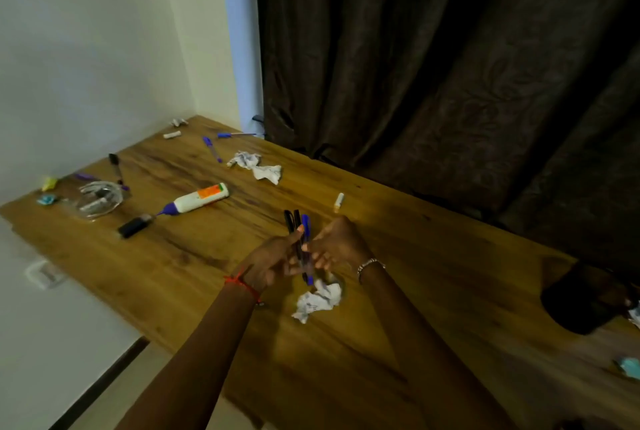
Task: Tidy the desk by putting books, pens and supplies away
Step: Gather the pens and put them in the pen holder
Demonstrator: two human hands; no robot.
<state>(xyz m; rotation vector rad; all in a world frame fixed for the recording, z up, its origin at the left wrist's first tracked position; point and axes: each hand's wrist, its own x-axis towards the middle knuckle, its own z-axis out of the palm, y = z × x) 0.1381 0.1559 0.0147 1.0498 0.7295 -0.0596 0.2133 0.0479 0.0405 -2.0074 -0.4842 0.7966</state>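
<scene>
Above the middle of the wooden desk [433, 291], my left hand [273, 261] grips a bunch of pens [297, 223], two black and one blue, with their caps pointing away from me. My right hand [337, 244] touches the same bunch from the right, its fingers pinching the blue pen. Just below my hands lies a crumpled paper ball [317, 301]. More blue pens [212, 149] lie at the far end. A white glue bottle [197, 201] with a purple nozzle lies on its side to the left.
A clear plastic holder [98, 199], a black marker [116, 166], a black lighter-like item [133, 226], crumpled papers [258, 166] and a small white tube [338, 202] lie scattered. A dark container [585, 298] stands at the right. A dark curtain [450, 66] hangs behind the desk.
</scene>
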